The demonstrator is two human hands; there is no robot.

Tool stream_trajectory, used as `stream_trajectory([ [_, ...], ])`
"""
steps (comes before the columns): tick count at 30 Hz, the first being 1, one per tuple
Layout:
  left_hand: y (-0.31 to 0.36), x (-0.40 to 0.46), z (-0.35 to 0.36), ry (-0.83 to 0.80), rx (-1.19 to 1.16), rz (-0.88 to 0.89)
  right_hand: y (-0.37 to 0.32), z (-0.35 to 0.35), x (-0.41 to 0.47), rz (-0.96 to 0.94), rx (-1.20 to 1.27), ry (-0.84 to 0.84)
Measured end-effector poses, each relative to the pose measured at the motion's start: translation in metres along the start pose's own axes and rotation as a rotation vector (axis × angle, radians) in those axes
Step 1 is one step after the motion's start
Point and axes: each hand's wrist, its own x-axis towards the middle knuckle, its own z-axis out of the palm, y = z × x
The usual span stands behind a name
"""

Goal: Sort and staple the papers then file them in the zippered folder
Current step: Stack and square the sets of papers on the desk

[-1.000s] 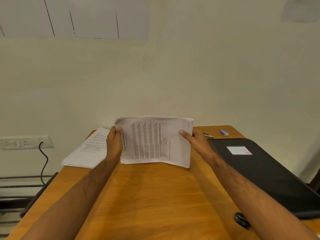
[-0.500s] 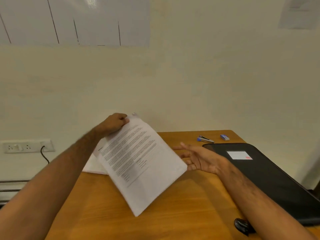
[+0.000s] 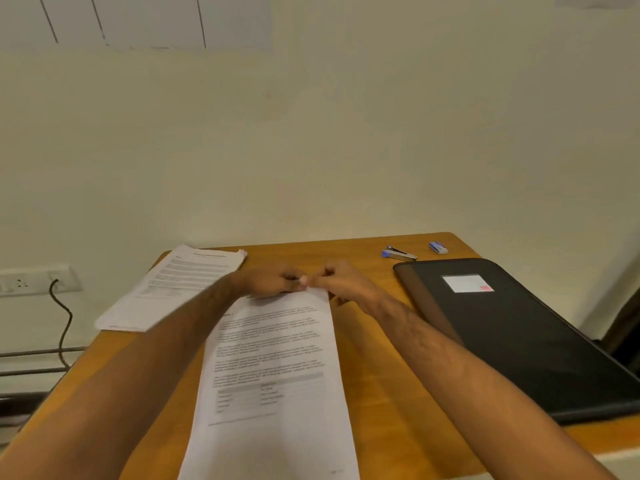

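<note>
Since the earlier frame, the sheet (image 3: pixel 273 368) has come down from the left hand's raised grip to lie flat on the desk (image 3: pixel 374 358) at centre frame. Both hands now meet at its top edge: left hand (image 3: pixel 273 282) and right hand (image 3: pixel 341 280), fingers curled, pinching the sheet. Stack (image 3: pixel 173 289) lies at left; folder (image 3: pixel 519 337) at right, stapler (image 3: pixel 398 253) above it.
</note>
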Motion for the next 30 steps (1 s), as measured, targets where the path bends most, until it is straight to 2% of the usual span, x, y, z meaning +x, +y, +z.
stream_trajectory([
  [4,-0.010,0.010,0.012,-0.040,0.044,0.042,0.021,0.004,0.014,-0.029,-0.074,0.039],
  [8,-0.016,0.013,0.020,-0.044,0.054,0.001,0.034,0.002,0.022,0.000,0.008,0.011],
  [12,-0.021,0.015,0.034,0.073,0.033,-0.040,0.044,0.000,0.029,0.082,0.093,-0.018],
  [15,-0.028,0.016,0.045,0.112,-0.049,0.004,0.049,-0.003,0.031,0.110,0.086,-0.048],
  [18,-0.036,0.016,0.051,0.127,-0.112,0.042,0.056,-0.004,0.034,0.102,0.065,-0.067],
  [27,-0.044,0.021,0.069,0.180,-0.088,0.025,0.073,-0.001,0.038,0.045,0.100,-0.083],
  [30,-0.048,0.020,0.070,0.205,-0.120,0.037,0.069,-0.011,0.044,0.019,0.024,-0.114],
])
